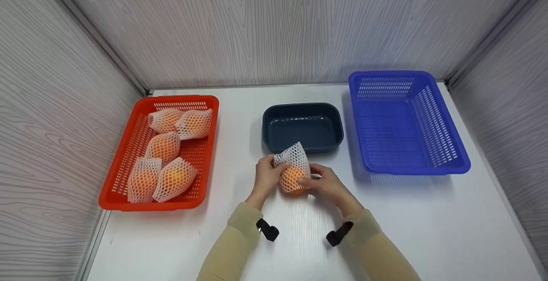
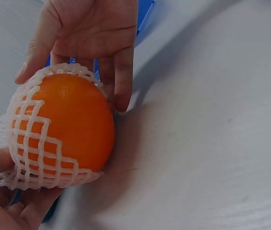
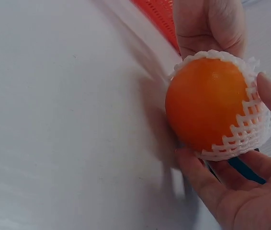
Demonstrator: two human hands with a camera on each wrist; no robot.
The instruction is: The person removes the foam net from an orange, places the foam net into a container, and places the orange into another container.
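So the orange [image 2: 83,120] is just nearer than the dark dish [image 1: 302,129] around the middle of the desk [image 1: 462,225], partly inside a white foam net [image 1: 295,156] with its bare end poking out. Both hands have a grip on it: the left hand [image 1: 266,178] is pinching the net's side, and the right hand [image 1: 329,184] has thumb and fingers clamped around the netted fruit. Five more netted oranges [image 1: 163,147] sit in the red basket [image 1: 150,206] by the desk's far left corner, while a blue basket [image 1: 387,133] takes the far right corner.
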